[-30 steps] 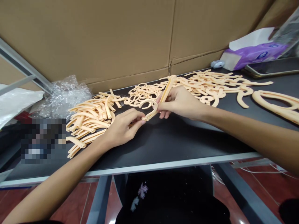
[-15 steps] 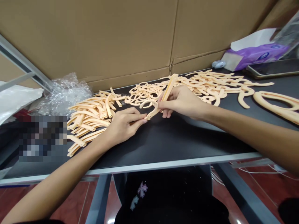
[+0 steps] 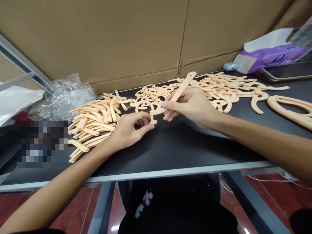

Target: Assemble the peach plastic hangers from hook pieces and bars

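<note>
Dark surface point(image 3: 175, 149) stretching out beneath both hands, one pale metal edge point(image 3: 156, 174) running along on the near side of them, one cardboard wall point(image 3: 122, 39) rising beyond them. Lower down, nearer the body than the hands, a red tiled floor point(image 3: 75, 208) and two metal legs point(image 3: 101, 208), with dark clothing point(image 3: 180, 201) between them carrying two cross-shaped patches point(image 3: 148, 197). Far left of the left hand point(image 3: 128, 130), one slanting metal frame point(image 3: 23, 63), one white sheet point(image 3: 18, 100) and one bundle of crumpled clear plastic point(image 3: 69, 94); a pixelated patch there hides whatever it covers. Now the count: two hands, both over the surface. The right hand point(image 3: 193, 107) is clamped on one peach strip point(image 3: 183, 87), which slants up and away from its fingers. One curved piece point(image 3: 158, 111) sits between the hands, its join to the strip covered by fingers; the left hand has thumb and forefinger apart, a small rounded end right by the thumb tip. Three heaps, too tangled to number: strips point(image 3: 95, 120) just beyond and left of the left hand, small rings point(image 3: 148, 92) beyond the gap between the hands, curved links point(image 3: 226, 89) beyond the right hand. Out right of that hand, one large looped piece point(image 3: 291, 115), one flat device point(image 3: 285, 71), one purple tissue pack point(image 3: 275, 58), one small pale gadget point(image 3: 230, 67).
</note>
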### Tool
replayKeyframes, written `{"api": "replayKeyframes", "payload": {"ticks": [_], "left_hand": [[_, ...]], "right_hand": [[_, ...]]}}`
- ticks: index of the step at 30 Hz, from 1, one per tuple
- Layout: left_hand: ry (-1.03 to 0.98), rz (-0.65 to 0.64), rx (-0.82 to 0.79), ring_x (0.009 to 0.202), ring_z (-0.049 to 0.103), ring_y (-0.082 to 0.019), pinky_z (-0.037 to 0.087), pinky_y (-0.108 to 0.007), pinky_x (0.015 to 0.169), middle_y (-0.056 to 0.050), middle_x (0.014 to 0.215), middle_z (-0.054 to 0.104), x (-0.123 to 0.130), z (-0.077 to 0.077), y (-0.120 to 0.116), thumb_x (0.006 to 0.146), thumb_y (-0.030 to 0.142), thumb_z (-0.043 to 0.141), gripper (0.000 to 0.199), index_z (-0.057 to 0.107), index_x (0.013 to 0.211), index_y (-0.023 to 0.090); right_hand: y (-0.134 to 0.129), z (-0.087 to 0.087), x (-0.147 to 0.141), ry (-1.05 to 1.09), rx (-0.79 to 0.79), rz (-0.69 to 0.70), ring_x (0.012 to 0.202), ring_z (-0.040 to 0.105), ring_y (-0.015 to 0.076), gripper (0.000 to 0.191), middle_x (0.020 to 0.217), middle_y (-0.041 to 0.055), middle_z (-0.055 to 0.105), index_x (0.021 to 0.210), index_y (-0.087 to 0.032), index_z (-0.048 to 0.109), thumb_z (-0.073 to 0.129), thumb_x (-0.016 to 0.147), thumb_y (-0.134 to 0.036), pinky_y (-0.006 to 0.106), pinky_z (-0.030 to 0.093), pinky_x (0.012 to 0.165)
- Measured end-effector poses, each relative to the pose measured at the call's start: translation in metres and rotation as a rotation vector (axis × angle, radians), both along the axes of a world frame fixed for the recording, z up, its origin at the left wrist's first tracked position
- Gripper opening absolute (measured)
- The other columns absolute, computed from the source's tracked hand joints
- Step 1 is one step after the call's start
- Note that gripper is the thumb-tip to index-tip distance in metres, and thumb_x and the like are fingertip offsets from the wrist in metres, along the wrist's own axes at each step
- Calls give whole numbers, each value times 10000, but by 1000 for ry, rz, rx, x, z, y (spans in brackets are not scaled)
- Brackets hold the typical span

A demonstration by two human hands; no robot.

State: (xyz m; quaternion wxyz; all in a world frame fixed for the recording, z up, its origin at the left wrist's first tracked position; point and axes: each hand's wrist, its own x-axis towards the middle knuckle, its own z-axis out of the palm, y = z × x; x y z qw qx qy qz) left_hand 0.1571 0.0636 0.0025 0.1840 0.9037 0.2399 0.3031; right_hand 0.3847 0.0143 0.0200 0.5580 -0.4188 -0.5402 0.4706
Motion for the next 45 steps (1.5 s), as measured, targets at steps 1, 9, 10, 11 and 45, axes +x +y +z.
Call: {"api": "replayKeyframes", "payload": {"ticks": [1,9,10,11,45], "left_hand": [[-6,5,-24,643,615,-106,517,-227,674,16,737,691,0,0,0,912,293,733,210,717,1067,153],[8,-19,-159,726,609,-108,492,-228,697,4,842,673,1,4,-2,948,306,702,218,691,1113,165],[13,-20,-168,737,607,-109,489,-229,702,0,855,676,1,5,-2,952,301,700,199,697,1099,166],[12,-20,-170,744,606,-111,487,-230,706,-3,860,678,1,5,-2,953,295,701,184,705,1084,166],[-10,-159,505,834,773,-166,600,-263,761,-41,990,821,-3,-7,-1,945,182,733,89,765,1027,183]], "right_hand": [[0,1,0,2,4,-8,561,723,184,406,646,40,714,795,-147,676,975,635,-371,271,633,520],[1,10,5,-42,-6,-63,532,693,160,280,626,39,695,760,-158,666,917,737,-279,248,600,501],[2,11,6,-62,-23,-77,533,692,156,236,623,35,694,753,-157,671,896,749,-227,244,601,508],[3,11,7,-86,-48,-87,540,694,154,197,622,34,694,746,-156,676,872,757,-175,244,605,519],[-5,10,21,-703,24,151,526,686,145,102,561,-24,694,732,-182,768,717,763,-100,225,493,488]]}}
